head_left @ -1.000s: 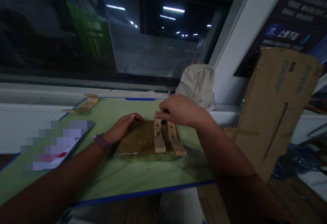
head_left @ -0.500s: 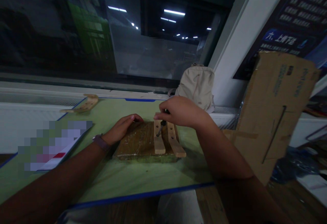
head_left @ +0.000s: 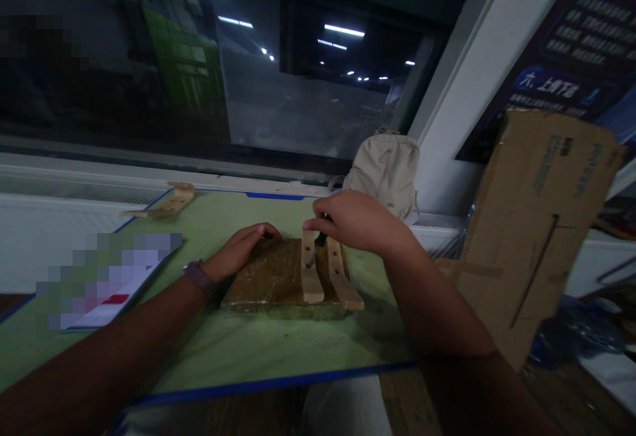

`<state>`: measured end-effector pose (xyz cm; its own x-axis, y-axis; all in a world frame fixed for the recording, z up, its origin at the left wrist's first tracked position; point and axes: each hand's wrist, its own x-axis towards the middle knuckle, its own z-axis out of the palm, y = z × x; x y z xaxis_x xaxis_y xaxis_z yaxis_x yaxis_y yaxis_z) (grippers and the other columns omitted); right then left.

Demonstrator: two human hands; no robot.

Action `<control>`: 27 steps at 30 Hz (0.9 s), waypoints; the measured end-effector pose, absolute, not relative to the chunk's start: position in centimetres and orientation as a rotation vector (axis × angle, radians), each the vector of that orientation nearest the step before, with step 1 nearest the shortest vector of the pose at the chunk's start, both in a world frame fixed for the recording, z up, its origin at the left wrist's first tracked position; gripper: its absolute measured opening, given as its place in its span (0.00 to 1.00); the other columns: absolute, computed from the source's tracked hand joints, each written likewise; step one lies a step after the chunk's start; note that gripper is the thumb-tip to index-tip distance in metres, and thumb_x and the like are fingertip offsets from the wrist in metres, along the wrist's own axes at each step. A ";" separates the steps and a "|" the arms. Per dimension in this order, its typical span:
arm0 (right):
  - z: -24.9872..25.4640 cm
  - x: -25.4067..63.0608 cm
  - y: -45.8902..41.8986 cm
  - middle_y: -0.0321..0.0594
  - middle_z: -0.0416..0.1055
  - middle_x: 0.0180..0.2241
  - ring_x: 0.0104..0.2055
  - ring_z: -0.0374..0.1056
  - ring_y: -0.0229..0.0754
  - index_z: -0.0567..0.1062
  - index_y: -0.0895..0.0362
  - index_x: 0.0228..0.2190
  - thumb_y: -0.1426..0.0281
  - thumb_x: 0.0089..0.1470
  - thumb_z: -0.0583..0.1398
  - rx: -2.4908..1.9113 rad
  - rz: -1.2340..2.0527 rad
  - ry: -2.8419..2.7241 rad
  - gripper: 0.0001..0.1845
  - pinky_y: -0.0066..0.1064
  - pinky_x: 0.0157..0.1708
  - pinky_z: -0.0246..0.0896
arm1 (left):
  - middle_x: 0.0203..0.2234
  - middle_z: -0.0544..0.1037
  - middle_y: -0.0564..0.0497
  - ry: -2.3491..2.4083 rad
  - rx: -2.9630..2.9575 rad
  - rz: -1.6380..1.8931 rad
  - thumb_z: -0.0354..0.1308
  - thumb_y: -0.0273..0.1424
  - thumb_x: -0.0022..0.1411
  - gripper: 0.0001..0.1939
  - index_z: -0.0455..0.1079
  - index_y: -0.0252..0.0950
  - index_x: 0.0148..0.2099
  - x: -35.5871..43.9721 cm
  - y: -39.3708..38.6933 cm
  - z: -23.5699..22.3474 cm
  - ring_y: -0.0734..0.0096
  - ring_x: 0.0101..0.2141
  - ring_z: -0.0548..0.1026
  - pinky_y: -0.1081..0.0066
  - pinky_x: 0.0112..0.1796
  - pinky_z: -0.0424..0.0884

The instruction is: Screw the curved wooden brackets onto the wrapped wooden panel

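Observation:
A brown wooden board [head_left: 271, 280] lies on the green mat [head_left: 248, 350]. Two pale wooden strips [head_left: 311, 277] rest side by side on its right part. My left hand [head_left: 241, 249] lies flat on the board's left far corner, fingers stretched. My right hand [head_left: 352, 220] is closed in a pinch round a small dark tool [head_left: 316, 249] whose tip stands on the left strip.
A curved wooden piece [head_left: 166, 203] lies at the mat's far left. A beige backpack [head_left: 385, 171] sits on the sill behind. A cardboard box [head_left: 536, 224] stands to the right. A blurred paper [head_left: 106, 280] lies on the left of the mat. A dark window is ahead.
The hands and the strips have hardly moved; my right hand stays on the tool and the view has shifted slightly.

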<state>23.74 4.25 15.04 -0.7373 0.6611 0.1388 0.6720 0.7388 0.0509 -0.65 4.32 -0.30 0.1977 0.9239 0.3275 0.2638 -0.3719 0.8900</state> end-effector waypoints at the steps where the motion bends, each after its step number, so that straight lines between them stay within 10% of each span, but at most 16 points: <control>1: 15.1 24.1 4.3 0.45 0.75 0.33 0.35 0.69 0.45 0.75 0.59 0.34 0.56 0.62 0.58 -1.043 -0.078 -2.860 0.18 0.30 0.31 0.50 | 0.35 0.80 0.47 1.115 1.771 1.198 0.47 0.55 0.67 0.28 0.77 0.37 0.38 -0.6 4.3 -0.3 0.57 0.40 0.75 0.60 0.48 0.70; 7: 15.8 25.1 4.1 0.43 0.71 0.43 0.45 0.67 0.41 0.71 0.59 0.39 0.80 0.52 0.64 -0.514 0.349 -3.008 0.13 0.27 0.42 0.58 | 0.35 0.81 0.46 1.108 1.753 1.208 0.48 0.55 0.66 0.28 0.77 0.37 0.38 -0.6 4.4 -0.4 0.56 0.39 0.76 0.60 0.47 0.70; 10: 15.5 24.2 4.1 0.38 0.73 0.33 0.36 0.66 0.39 0.73 0.57 0.31 0.74 0.56 0.63 -0.597 0.230 -2.954 0.03 0.27 0.35 0.54 | 0.35 0.81 0.47 1.109 1.751 1.213 0.48 0.55 0.66 0.28 0.77 0.37 0.38 -0.6 4.3 -0.3 0.55 0.40 0.76 0.60 0.48 0.70; 15: 15.1 23.9 4.5 0.40 0.72 0.26 0.30 0.65 0.42 0.75 0.57 0.27 0.53 0.59 0.60 -1.073 -0.119 -2.823 0.20 0.30 0.27 0.44 | 0.34 0.80 0.47 1.102 1.752 1.198 0.47 0.53 0.67 0.27 0.77 0.37 0.38 -0.5 4.2 -0.2 0.58 0.39 0.76 0.62 0.45 0.71; 19: 15.5 24.9 4.5 0.43 0.73 0.43 0.39 0.69 0.41 0.72 0.57 0.44 0.64 0.54 0.67 -0.742 0.249 -2.962 0.18 0.27 0.34 0.56 | 0.34 0.81 0.47 1.115 1.750 1.196 0.48 0.53 0.67 0.27 0.77 0.36 0.38 -0.5 4.3 -0.2 0.58 0.37 0.75 0.62 0.44 0.71; 23: 15.5 24.8 4.3 0.42 0.72 0.42 0.42 0.68 0.40 0.71 0.58 0.39 0.79 0.53 0.64 -0.584 0.275 -2.970 0.12 0.27 0.39 0.58 | 0.34 0.80 0.47 1.128 1.752 1.197 0.48 0.52 0.66 0.26 0.77 0.37 0.38 -0.5 4.3 -0.2 0.58 0.38 0.75 0.61 0.46 0.70; 27: 15.2 23.9 4.2 0.39 0.73 0.30 0.33 0.66 0.41 0.73 0.57 0.30 0.64 0.56 0.65 -0.946 0.010 -2.855 0.10 0.29 0.29 0.48 | 0.34 0.81 0.47 1.120 1.748 1.195 0.46 0.52 0.67 0.27 0.76 0.36 0.38 -0.4 4.3 -0.2 0.57 0.38 0.76 0.61 0.45 0.70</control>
